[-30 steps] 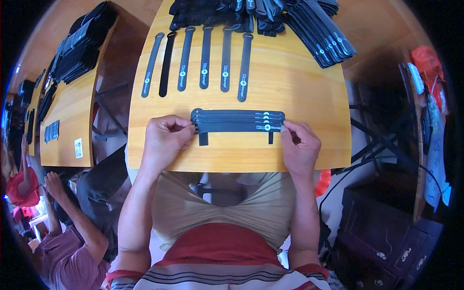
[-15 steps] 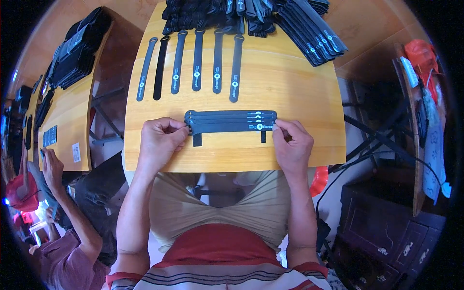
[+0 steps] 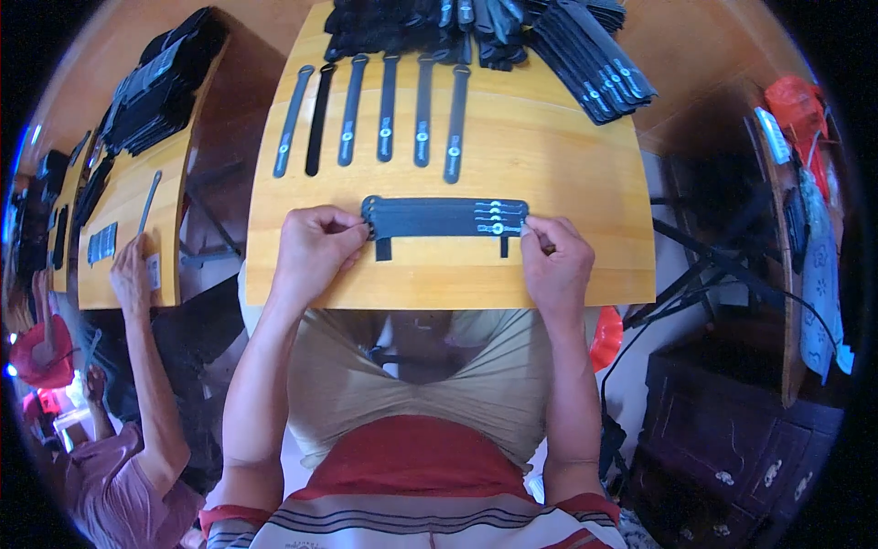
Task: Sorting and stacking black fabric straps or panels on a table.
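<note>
Several dark grey hook-and-loop straps (image 3: 425, 218) lie sideways in an overlapping stack near the table's front edge, white print at their right ends. My left hand (image 3: 315, 249) is closed in a pinch at the stack's left end, beside the loops. At the opposite end my right hand (image 3: 556, 254) pinches the strap ends between thumb and forefinger. Below the stack stick out two short black strips, a left strip (image 3: 383, 250) and a right strip (image 3: 504, 248). Beyond, several single straps (image 3: 386, 114) stand in a row, one of them plain black.
Piles of black straps (image 3: 393, 32) cover the table's far edge, with a fanned bundle (image 3: 594, 69) at the right. On the left, a co-worker's hand (image 3: 133, 274) holds a strap (image 3: 151, 197) over another table. Dark drawers (image 3: 732, 457) stand at the lower right.
My hands stay at the stack's two ends, and its straps overlap more closely. The view has shifted slightly. The co-worker's hand has moved right, with a strap now showing above it.
</note>
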The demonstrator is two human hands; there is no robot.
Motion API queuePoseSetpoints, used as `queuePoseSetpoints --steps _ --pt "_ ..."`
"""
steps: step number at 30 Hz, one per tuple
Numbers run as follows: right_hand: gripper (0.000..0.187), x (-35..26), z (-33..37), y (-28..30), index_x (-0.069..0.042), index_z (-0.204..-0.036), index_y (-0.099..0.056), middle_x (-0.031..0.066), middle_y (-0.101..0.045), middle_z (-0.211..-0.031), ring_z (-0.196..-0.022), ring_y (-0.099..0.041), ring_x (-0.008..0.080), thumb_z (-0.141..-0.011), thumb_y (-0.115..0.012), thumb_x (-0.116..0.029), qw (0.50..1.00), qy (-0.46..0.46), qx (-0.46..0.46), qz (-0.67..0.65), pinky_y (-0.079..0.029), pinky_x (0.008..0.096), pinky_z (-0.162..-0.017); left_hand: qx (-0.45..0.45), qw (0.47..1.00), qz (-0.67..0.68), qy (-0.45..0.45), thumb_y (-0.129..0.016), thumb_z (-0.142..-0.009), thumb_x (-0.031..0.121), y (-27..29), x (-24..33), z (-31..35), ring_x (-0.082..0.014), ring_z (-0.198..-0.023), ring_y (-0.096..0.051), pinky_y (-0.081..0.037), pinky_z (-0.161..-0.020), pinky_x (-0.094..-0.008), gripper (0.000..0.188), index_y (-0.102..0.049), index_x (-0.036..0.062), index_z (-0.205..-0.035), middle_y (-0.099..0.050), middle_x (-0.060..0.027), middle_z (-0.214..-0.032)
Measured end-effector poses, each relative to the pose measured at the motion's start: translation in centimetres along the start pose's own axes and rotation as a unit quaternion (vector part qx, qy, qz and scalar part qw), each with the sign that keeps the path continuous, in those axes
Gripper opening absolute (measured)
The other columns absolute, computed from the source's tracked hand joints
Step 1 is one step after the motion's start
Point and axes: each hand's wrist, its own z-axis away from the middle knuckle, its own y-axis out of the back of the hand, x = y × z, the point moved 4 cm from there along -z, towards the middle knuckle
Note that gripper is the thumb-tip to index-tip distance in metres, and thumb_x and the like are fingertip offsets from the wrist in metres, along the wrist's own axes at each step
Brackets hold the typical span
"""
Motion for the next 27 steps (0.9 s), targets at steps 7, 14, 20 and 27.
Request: queuePoseSetpoints --steps 7,14,20,27 --pt "0.013 0.27 0.06 0.33 0.002 -0.096 -0.075 0.0139 -0.068 -0.08 -0.062 -0.064 0.0217 -0.083 -0.07 0.0 1.0 -0.005 0.012 0.015 -0.051 0.0334 -0.061 -0.019 1.0 0.009 -0.019 -0.075 -0.088 0.002 -0.37 -0.07 -0.3 -0.0078 -0.057 -0.061 -0.05 -0.054 -0.0227 0.008 -0.074 -0.0061 -0.087 -0.069 -0.0059 -0.07" --pt "0.014 0.19 0.03 0.2 0.003 -0.096 -0.075 0.0136 -0.066 -0.078 -0.062 -0.064 0.0213 -0.083 -0.07 -0.001 1.0 0.01 0.007 0.02 -0.05 0.0337 -0.061 -0.015 1.0 0.004 -0.024 -0.076 -0.088 0.002 -0.06 -0.2 -0.23 -0.0078 -0.058 -0.062 -0.051 -0.054 -0.0229 0.008 -0.074 -0.0056 -0.086 -0.069 -0.0058 -0.069" --pt "0.012 0.43 0.08 0.23 0.006 -0.097 -0.074 0.0086 -0.067 -0.08 -0.062 -0.057 0.0112 -0.086 -0.072 0.002 0.999 0.01 0.003 0.032 -0.047 0.027 -0.059 -0.013 1.0 0.004 -0.027 -0.076 -0.088 0.003 -0.11 -0.47 -0.37 -0.0084 -0.058 -0.063 -0.051 -0.055 -0.0233 0.009 -0.074 -0.0054 -0.086 -0.07 -0.0063 -0.069" --pt "0.011 0.53 -0.02 0.31 0.001 -0.093 -0.075 0.012 -0.062 -0.075 -0.06 -0.06 0.021 -0.083 -0.071 -0.001 1.0 0.02 0.009 0.016 -0.048 0.0345 -0.059 -0.017 0.999 -0.005 -0.041 -0.076 -0.088 0.004 -0.21 -0.53 -0.41 -0.0091 -0.059 -0.064 -0.052 -0.056 -0.0245 0.009 -0.074 -0.0054 -0.086 -0.07 -0.0065 -0.07"
